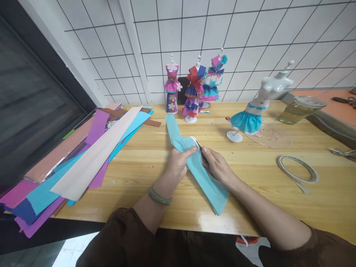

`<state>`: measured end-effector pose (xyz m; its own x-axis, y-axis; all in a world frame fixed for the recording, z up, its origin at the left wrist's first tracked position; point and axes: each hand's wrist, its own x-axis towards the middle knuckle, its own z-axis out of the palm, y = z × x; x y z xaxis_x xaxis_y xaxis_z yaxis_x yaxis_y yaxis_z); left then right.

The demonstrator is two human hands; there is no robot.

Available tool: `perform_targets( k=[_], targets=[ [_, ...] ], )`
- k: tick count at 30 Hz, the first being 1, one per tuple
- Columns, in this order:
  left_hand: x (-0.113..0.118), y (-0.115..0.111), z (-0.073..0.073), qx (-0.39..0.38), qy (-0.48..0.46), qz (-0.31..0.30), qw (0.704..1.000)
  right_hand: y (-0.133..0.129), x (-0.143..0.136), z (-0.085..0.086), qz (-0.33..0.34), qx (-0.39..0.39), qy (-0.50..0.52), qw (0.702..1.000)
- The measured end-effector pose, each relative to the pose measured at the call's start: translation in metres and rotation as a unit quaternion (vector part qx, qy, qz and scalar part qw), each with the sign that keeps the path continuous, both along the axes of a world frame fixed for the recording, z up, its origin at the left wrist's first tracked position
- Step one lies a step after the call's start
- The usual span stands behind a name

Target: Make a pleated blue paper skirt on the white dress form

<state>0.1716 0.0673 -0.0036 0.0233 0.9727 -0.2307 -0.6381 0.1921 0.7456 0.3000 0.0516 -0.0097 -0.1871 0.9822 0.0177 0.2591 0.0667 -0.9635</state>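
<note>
A long light-blue paper strip (207,185) lies slantwise over the front middle of the wooden table, its far end bent. My left hand (179,163) pinches the strip near its middle, thumb on top. On the strip's right side, my right hand (215,163) is closed on scissors (198,145), whose dark tip shows at the paper's edge by a small white patch. The scissors' handles are mostly hidden by my fingers. Behind and to the right stands a white mannequin (274,89) in a blue paper skirt (246,121).
Coloured paper strips (97,155) are heaped at the left. Three small dressed mannequins (191,87) stand near the tiled wall. A tape roll (297,168), a clear dish (271,136) and a cup of yellowish liquid (299,110) are on the right.
</note>
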Motion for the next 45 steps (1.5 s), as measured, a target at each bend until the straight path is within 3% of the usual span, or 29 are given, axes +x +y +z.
perform_targets(
  k=[20, 45],
  targets=[
    [0.000, 0.000, -0.001, 0.013, -0.009, -0.008, 1.000, 0.001, -0.001, 0.000, 0.022, -0.056, 0.096, 0.994],
    [0.000, 0.001, -0.004, 0.011, -0.005, -0.012, 1.000, 0.001, 0.000, 0.003, 0.023, -0.059, 0.069, 0.996]
  ],
)
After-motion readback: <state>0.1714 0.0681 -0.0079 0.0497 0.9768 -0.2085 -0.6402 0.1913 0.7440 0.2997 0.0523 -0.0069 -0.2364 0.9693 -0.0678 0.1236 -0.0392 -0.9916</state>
